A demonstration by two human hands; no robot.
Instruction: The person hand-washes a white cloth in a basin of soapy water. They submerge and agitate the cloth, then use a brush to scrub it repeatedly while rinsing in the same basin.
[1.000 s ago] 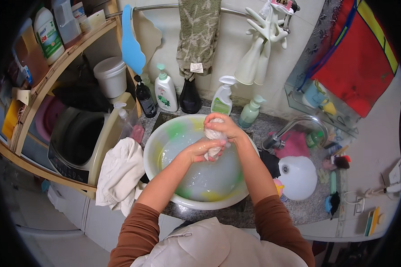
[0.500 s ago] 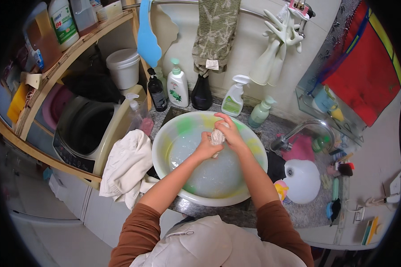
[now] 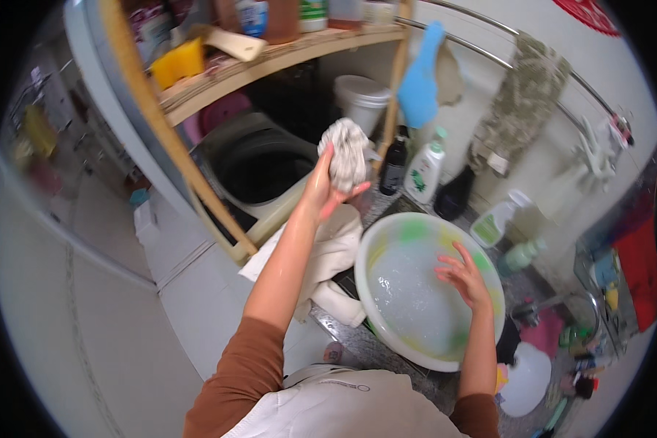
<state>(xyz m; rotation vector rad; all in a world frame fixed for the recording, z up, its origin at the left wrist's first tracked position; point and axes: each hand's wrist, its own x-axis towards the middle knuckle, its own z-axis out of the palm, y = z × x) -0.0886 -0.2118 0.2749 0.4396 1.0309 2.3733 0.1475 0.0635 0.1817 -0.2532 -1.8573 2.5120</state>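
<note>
A crumpled off-white cloth [image 3: 346,152] is held up in my left hand [image 3: 320,188], whose thumb and fingers cup it from below. Behind the cloth stands a top-loading washing machine [image 3: 230,169] with a dark round opening. Over the large round basin [image 3: 369,321], my right hand [image 3: 463,276] hovers with its fingers apart and nothing in them. Cloudy greyish water fills much of the basin. A larger heap of white fabric [image 3: 336,252] hangs over the counter edge between the machine and the basin, below my left hand.
A wooden shelf [image 3: 299,50] with bottles spans above the machine, its post close to my left arm. Along the wall stand a dark pump bottle [image 3: 394,164], a white pump bottle [image 3: 425,174] and a spray bottle [image 3: 495,223]. The tap [image 3: 536,310] is right of the basin.
Both hands were wringing the cloth together over the basin. My left hand has carried it left and up toward the machine; the right has let go. The view has swung left.
</note>
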